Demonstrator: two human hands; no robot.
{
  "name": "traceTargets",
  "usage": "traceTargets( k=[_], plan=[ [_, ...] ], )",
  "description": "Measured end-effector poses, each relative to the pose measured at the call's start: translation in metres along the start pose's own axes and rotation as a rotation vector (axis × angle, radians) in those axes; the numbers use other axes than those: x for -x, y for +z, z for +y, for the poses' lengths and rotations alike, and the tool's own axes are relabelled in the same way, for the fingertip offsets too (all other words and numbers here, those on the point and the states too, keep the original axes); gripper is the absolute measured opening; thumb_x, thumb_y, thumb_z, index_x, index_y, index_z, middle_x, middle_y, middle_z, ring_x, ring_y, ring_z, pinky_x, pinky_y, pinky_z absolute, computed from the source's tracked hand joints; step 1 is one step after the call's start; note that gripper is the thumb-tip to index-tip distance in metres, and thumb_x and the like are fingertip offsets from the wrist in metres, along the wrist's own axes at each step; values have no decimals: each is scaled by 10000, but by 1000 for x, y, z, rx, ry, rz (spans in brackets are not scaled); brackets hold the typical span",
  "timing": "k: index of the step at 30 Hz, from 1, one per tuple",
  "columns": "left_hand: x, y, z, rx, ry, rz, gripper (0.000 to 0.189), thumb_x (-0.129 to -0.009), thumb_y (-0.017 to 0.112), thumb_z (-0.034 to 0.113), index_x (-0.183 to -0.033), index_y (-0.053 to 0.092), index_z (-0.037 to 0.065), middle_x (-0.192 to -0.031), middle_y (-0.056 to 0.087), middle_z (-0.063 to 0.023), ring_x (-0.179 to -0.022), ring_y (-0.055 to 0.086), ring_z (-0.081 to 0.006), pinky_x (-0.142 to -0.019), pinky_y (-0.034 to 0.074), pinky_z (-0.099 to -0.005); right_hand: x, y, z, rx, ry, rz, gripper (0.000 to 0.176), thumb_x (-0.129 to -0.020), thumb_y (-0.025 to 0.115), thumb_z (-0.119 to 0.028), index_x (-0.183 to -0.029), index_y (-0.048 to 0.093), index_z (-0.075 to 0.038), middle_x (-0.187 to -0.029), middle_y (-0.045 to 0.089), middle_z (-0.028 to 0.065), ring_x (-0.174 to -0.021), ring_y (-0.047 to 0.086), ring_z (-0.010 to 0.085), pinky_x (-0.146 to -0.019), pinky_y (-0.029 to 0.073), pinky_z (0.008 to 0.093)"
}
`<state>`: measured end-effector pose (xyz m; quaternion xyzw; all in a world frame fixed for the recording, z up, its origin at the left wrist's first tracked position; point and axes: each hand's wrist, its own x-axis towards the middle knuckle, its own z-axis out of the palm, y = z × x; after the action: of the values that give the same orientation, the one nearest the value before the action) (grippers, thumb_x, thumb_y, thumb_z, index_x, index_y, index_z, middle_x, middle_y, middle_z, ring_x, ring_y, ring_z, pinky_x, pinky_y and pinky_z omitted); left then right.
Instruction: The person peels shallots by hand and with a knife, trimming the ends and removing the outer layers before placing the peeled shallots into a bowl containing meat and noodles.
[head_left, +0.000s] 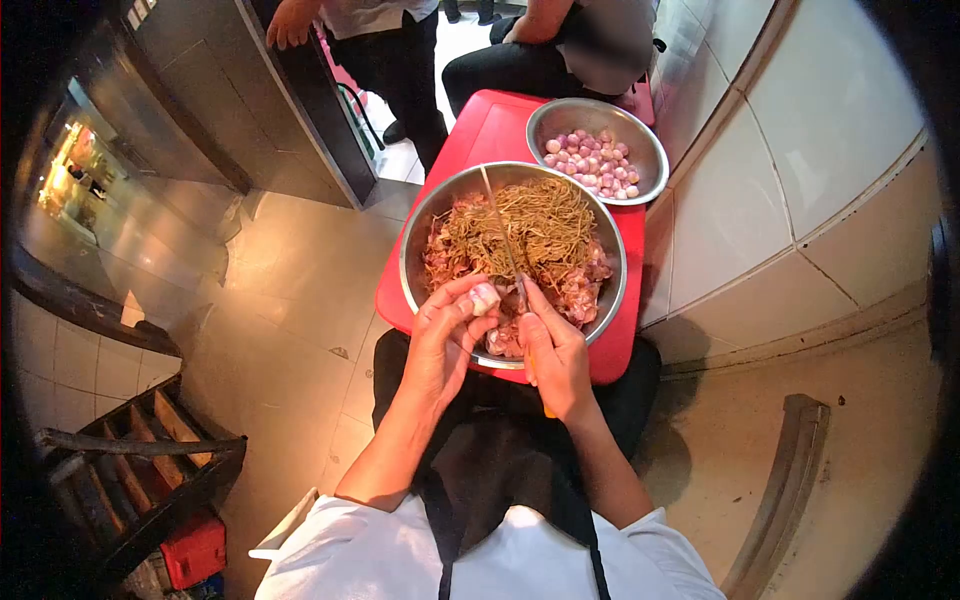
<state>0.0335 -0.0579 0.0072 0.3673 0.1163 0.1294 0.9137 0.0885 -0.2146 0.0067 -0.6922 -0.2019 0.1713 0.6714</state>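
Observation:
My left hand (440, 335) pinches a pale purple and white shallot (484, 298) between thumb and fingers. In my right hand (560, 355) is a knife (507, 235), its orange handle in my fingers and its long thin blade pointing away from me. Both hands are over the near rim of a large metal bowl (408, 262). Brown stringy trimmings (545, 215) are heaped in that bowl, with reddish papery skins (585, 290) around them. Behind it to the right, a second metal bowl (655, 165) contains many peeled shallots (595, 160).
Both bowls rest on a red table (470, 125) close to a white tiled wall (790, 150). Beyond it are a seated person (545, 50) and a standing person (385, 60). A slatted wooden rack (150, 450) and a red container (195, 548) are at lower left.

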Motion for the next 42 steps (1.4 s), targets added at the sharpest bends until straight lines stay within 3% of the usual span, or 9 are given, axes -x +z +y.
traceTargets(
  k=[6, 11, 15, 17, 20, 24, 28, 36, 42],
  plan=[
    [-6, -2, -3, -1, -12, 28, 360, -949, 601, 93, -1283, 574, -39, -1168, 670, -122, -1024, 669, -180, -912, 558, -301, 3, -6, -15, -112, 152, -56, 503, -1019, 535, -117, -1468, 411, 73, -1327, 607, 236, -1210, 598, 242, -1011, 455, 342],
    [-8, -4, -9, -68, 53, 11, 356, -955, 617, 99, -1283, 577, -34, -1164, 674, -108, -1033, 664, -162, -910, 544, -295, 1, -5, -14, 163, -233, -110, 512, -1004, 563, -124, -1461, 427, 60, -1338, 597, 261, -1254, 593, 299, -1025, 449, 365],
    [-5, 3, -9, -218, 69, 49, 352, -924, 667, 69, -1257, 596, -20, -1214, 661, -97, -1085, 640, -143, -948, 517, -305, -1, -5, -10, 186, -251, -130, 498, -994, 582, -123, -1453, 461, 28, -1328, 608, 250, -1245, 602, 313, -1018, 456, 371],
    [-6, 0, -10, -281, 119, 33, 379, -916, 697, 51, -1269, 587, -31, -1158, 683, -89, -1026, 655, -131, -906, 525, -274, 0, -4, -10, 186, -251, -122, 484, -994, 584, -123, -1447, 480, 12, -1329, 610, 244, -1243, 605, 313, -1013, 459, 371],
    [-6, 0, -9, -350, 157, 22, 385, -912, 704, 24, -1272, 584, -42, -1119, 698, -89, -990, 663, -122, -884, 528, -255, 1, -4, -9, 53, -132, -135, 461, -1011, 569, -132, -1448, 492, -6, -1332, 620, 217, -1234, 607, 268, -1010, 460, 356],
    [-4, 6, -6, -383, 209, 27, 352, -911, 692, 1, -1245, 591, -48, -1104, 702, -99, -995, 662, -123, -892, 528, -258, 1, -2, -10, -129, 192, -39, 455, -1034, 541, -144, -1448, 472, 33, -1360, 608, 188, -1253, 564, 201, -1029, 442, 326],
    [-4, 0, -5, -395, 222, 35, 311, -905, 694, 0, -1200, 606, -38, -1101, 704, -103, -991, 667, -129, -877, 532, -261, -2, -9, -1, -101, 57, -27, 477, -1034, 538, -142, -1447, 442, 77, -1383, 583, 213, -1277, 539, 201, -1044, 426, 326],
    [-6, 0, -4, -409, 258, 0, 268, -894, 703, 4, -1152, 640, -28, -1051, 703, -56, -936, 658, -117, -829, 525, -242, 3, -15, -20, 138, -151, -224, 532, -994, 578, -118, -1468, 413, 56, -1360, 568, 279, -1272, 578, 341, -1036, 436, 364],
    [-6, -6, -6, -519, 338, 6, 292, -857, 703, -81, -1143, 648, -60, -1110, 671, -71, -929, 670, -108, -835, 540, -245, -3, -11, -8, 127, -237, -204, 474, -1023, 548, -136, -1461, 453, 18, -1292, 633, 223, -1131, 650, 276, -960, 489, 348]
  ],
)
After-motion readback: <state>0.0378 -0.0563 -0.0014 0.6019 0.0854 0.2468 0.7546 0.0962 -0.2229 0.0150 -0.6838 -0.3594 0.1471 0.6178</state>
